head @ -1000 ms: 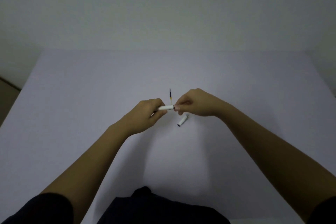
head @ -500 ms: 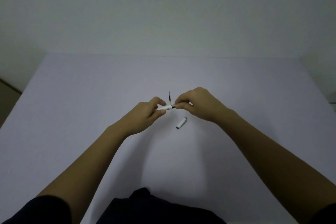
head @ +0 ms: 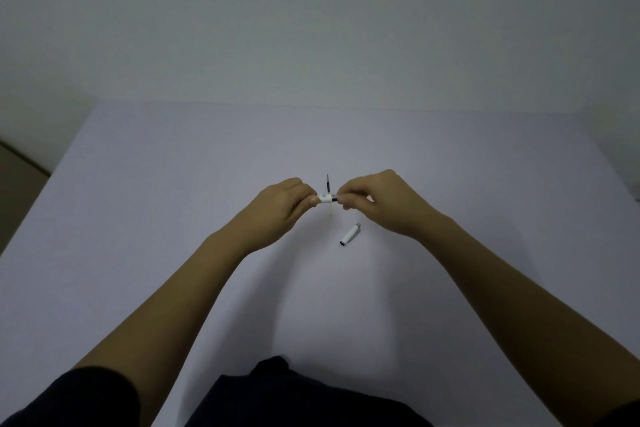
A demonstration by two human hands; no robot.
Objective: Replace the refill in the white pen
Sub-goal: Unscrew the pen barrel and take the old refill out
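Head view, seen from above and behind the hands. We see both forearms reaching out over the table (head: 138, 218), a pale surface whose far edge meets a plain wall (head: 311, 28). The hands meet near the table's middle, somewhat toward the far edge.

The left hand (head: 280, 208) is curled closed around the pen (head: 325, 199), of which only a short white stretch shows past the thumb and forefinger; the rest is hidden inside the fist. The pen lies roughly level, pointing toward the right hand. Its exposed end carries a dark section at the point where the two hands come together.

The right hand (head: 377, 204) is closed in a pinch, its fingertips (head: 343, 199) gripping that dark end of the pen. We cannot tell whether this piece is separate from the white barrel or joined to it. The other fingers are folded under the palm.

A thin dark refill (head: 327, 184) with a yellow band shows in the gap between the two hands, running toward the far edge behind the pen. We cannot tell whether it lies on the table or is held.

A short white cap (head: 350, 234) lies on the table just nearer the near edge than the right hand, apart from both hands, with its dark open end toward us.

A dark sleeve (head: 69, 399) covers the left upper arm at the near edge.
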